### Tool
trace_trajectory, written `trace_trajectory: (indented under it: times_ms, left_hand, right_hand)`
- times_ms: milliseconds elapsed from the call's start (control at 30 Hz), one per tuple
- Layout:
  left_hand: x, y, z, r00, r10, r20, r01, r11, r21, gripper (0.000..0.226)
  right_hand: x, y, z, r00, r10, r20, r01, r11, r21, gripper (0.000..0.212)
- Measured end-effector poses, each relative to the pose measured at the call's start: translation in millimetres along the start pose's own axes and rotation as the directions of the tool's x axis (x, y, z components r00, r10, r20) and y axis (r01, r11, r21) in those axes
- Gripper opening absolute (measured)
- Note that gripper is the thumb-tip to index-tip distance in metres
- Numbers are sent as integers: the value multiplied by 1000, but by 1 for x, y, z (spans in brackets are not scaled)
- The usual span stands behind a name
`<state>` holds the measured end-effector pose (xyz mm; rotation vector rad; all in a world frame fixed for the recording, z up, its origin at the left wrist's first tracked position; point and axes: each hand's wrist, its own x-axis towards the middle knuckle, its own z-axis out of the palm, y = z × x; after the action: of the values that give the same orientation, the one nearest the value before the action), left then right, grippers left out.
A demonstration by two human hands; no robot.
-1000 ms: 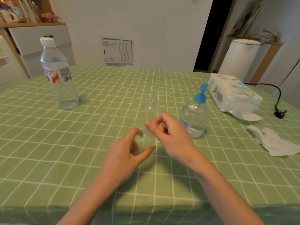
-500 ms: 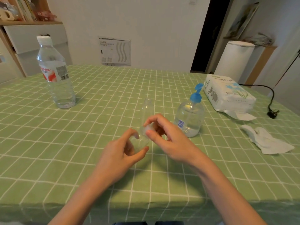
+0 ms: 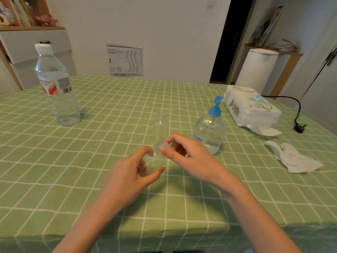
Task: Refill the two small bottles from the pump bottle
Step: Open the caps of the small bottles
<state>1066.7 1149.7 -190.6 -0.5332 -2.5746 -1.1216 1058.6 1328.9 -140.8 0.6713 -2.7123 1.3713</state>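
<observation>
Through the head camera, my left hand (image 3: 127, 176) is gripping a small bottle (image 3: 155, 161), tilted just above the desk (image 3: 91, 161). My right hand (image 3: 191, 159) is pinching what looks like its cap (image 3: 165, 145) between thumb and fingertip. Over the last second my right fingers have been closing down onto that cap, so I judge I am still unscrewing it and no filling is happening yet. I am counting two small bottles, this one and a second bottle (image 3: 161, 126) standing open just behind it. I am also counting one pump bottle (image 3: 209, 134) to the right, one water bottle (image 3: 58, 92), one tissue pack (image 3: 251, 108) and one loose tissue (image 3: 295, 159).
</observation>
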Motion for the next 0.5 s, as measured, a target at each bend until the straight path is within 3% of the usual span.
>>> trace_trajectory:
  times_ms: [500]
  left_hand:
    - [-3,-5,-2,1000,3,-3,-3,1000,-19,37]
  right_hand:
    - [2,-2,-1,999,7,33,-9,998,57,18]
